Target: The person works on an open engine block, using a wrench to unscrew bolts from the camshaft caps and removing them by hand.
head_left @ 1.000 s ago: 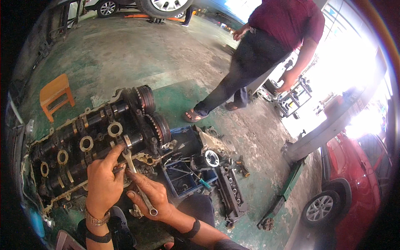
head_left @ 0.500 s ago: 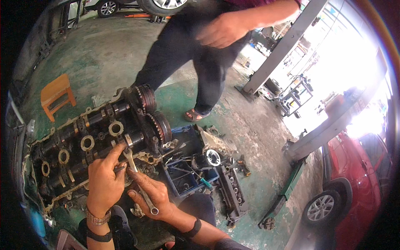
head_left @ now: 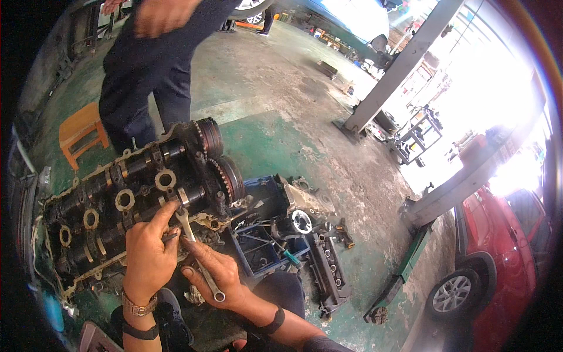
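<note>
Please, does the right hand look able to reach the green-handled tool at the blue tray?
Probably yes: the green-handled tool lies to the right of the right hand, and nothing seems to block the way. However, its grip is on the wrench, so it may need freeing first.

Smooth metal wrench (head_left: 187, 226), glossy metal engine (head_left: 138, 186), wooden stool (head_left: 81, 130)

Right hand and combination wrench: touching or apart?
Touching. The head view shows the right hand holding the combination wrench, crossing directly over part of its shaft.
</note>
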`<state>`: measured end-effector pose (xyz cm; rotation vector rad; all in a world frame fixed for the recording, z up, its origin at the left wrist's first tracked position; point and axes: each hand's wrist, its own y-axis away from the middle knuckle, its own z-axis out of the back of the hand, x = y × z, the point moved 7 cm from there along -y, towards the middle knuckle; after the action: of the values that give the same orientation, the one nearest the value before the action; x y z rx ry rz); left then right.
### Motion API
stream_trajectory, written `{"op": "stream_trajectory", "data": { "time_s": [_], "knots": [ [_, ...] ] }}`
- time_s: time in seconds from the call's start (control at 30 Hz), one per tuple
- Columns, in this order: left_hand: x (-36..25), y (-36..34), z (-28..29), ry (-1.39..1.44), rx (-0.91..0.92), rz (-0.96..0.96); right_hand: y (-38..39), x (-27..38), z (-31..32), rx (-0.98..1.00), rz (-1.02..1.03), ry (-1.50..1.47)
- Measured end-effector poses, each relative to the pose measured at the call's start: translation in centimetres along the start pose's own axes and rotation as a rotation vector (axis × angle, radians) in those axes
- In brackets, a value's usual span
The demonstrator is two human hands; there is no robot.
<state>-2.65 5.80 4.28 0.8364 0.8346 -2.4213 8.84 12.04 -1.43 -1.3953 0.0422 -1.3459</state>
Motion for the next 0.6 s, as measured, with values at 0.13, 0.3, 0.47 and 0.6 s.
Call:
{"op": "stream_trajectory", "data": {
  "time_s": [0.13, 0.3, 0.47, 0.6],
  "knots": [
    [-0.2, 0.0, 0.1, -0.045, 0.01, -0.01, 0.0, 0.0, 0.0, 0.001, -0.012, -0.009],
    [0.2, 0.0, -0.1, 0.007, 0.022, 0.023, 0.1, -0.2, -0.1, 0.019, -0.036, -0.023],
    [0.3, -0.1, -0.3, 0.044, -0.001, 0.008, 0.1, -0.2, -0.1, 0.009, -0.027, -0.027],
    [1.1, 0.0, -0.7, 0.075, 0.042, 0.078, 0.0, 0.0, 0.0, 0.003, -0.033, -0.003]
  ]
}}
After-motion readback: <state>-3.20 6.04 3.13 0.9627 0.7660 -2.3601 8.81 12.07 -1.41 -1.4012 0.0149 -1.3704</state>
